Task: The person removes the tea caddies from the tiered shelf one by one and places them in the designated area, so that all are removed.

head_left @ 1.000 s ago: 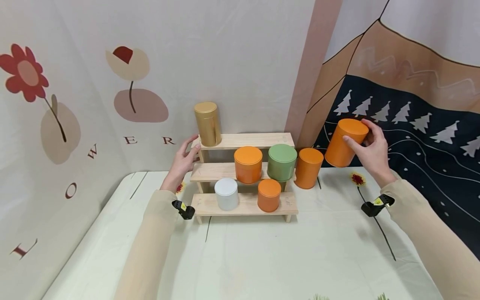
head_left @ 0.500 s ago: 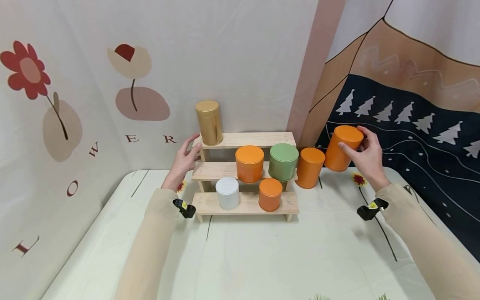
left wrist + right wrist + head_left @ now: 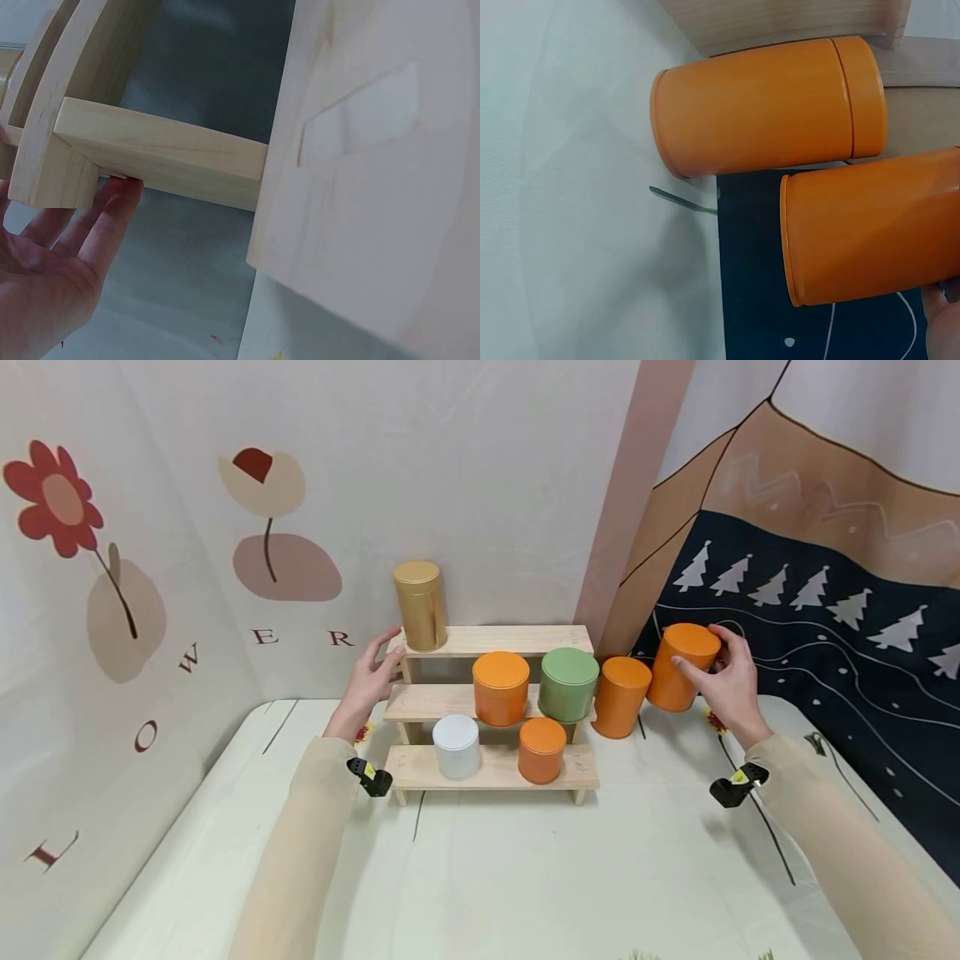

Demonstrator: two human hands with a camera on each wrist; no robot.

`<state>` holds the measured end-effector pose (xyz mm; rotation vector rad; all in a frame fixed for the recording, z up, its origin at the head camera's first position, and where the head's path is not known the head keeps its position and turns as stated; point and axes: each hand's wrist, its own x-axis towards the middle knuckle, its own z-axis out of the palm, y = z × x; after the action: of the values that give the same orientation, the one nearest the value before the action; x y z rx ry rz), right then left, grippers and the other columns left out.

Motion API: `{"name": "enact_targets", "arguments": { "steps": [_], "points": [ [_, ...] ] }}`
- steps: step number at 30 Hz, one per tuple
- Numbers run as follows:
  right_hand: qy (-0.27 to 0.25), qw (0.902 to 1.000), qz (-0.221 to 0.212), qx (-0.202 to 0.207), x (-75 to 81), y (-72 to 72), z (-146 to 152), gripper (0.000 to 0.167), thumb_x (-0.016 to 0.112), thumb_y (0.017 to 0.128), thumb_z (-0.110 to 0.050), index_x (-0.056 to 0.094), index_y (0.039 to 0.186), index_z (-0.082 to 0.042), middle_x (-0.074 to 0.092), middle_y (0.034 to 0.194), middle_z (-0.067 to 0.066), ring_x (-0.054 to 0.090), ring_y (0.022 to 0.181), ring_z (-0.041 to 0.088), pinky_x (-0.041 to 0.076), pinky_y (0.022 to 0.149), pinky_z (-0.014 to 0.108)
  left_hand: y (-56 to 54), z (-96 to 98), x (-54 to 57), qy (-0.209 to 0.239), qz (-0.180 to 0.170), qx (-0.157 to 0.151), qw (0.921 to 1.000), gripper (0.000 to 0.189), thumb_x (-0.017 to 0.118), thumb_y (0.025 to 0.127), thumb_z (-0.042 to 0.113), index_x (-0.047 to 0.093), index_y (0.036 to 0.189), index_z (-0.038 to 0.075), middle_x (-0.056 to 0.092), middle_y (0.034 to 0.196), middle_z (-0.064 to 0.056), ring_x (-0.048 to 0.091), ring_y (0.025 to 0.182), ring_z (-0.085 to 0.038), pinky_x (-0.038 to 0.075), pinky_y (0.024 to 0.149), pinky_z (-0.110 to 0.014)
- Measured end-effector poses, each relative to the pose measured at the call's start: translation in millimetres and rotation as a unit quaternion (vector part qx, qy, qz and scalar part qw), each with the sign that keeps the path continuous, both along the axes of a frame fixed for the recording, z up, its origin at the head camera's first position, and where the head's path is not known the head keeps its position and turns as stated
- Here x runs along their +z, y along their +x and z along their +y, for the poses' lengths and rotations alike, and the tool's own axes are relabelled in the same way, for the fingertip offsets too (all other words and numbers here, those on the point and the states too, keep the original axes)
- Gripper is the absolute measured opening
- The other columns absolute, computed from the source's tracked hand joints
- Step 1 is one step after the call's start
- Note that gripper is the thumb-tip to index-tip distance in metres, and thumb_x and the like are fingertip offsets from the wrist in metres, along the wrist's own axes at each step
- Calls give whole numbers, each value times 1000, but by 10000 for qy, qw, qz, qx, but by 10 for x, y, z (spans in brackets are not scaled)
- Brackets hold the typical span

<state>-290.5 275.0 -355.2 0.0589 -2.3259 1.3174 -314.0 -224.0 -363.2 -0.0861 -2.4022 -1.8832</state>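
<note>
**Grip and Occlusions**

Orange canister (image 3: 667,682): raised, just right of a standing canister (image 3: 620,703); upper end cropped in right-wrist view. Right hand (image 3: 729,683): thumb and fingers gripping it; farther fingertips hidden. Left hand (image 3: 367,689): fingers loosely extended, touching wooden rack (image 3: 438,700); palm partly cropped in left-wrist view.

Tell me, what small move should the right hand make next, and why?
Perhaps lower the held orange canister onto the tabletop: the right hand grips it above that surface, beside a second orange canister that stands there.
</note>
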Motion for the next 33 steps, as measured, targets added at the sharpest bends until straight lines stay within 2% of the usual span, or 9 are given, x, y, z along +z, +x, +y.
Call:
{"name": "enact_targets", "arguments": {
  "steps": [9,16,20,23,26,29,31,33],
  "points": [
    [-116,9999,-101,-16,-109,-14,6,74,69,91,-25,27,148,-3,30,142,19,38,132,37,31,110,37,-25,4,2,141,-19,-42,9999,53,46,103,32,29,152,25,36,146,-25,48,121,-47,34,48,-23],
    [-59,9998,-136,-123,-230,-21,5,74,70,90,-26,29,147,-3,31,140,19,40,128,38,32,109,37,-19,3,-15,21,23,14,10000,54,49,100,43,33,150,32,40,145,-22,51,119,-43,31,47,-24],
    [-79,9997,-184,-118,-283,-21,9,74,69,91,-27,28,148,-2,30,140,20,39,130,38,31,110,38,-7,4,-21,-11,90,22,10000,56,50,99,47,33,150,32,41,144,-22,53,118,-42,30,46,-23],
    [-75,9996,-220,-142,-315,-32,14,74,69,91,-26,28,147,-2,30,140,20,38,131,38,30,110,40,27,17,17,33,56,-23,10000,55,48,100,43,31,151,30,40,145,-23,51,119,-44,30,45,-21],
    [-80,9995,-243,-161,-346,-38,13,74,70,90,-25,29,147,-2,31,140,21,38,131,37,31,110,40,27,15,25,0,7,-21,10000,55,47,101,43,30,151,30,37,147,-22,50,121,-45,36,52,-24],
    [-83,9994,-287,-158,-379,-40,11,74,70,90,-24,29,147,-1,31,140,21,39,131,38,31,109,41,-7,2,-12,-128,-24,55,9999,57,48,99,48,30,151,34,35,149,-18,50,121,-42,46,67,-30],
    [-87,9994,-302,-160,-393,-31,0,75,71,89,-23,29,147,-1,31,139,21,40,130,38,32,109,41,-7,6,-16,-170,-17,84,9998,58,48,98,50,30,151,35,33,151,-17,50,121,-42,48,76,-36],
    [-104,9994,-310,-150,-411,-31,-8,74,71,89,-22,29,147,0,31,138,22,40,130,38,33,109,42,-6,4,-18,-185,-14,102,9998,58,48,98,52,31,150,35,34,150,-16,51,121,-41,48,79,-38]
  ]
}}
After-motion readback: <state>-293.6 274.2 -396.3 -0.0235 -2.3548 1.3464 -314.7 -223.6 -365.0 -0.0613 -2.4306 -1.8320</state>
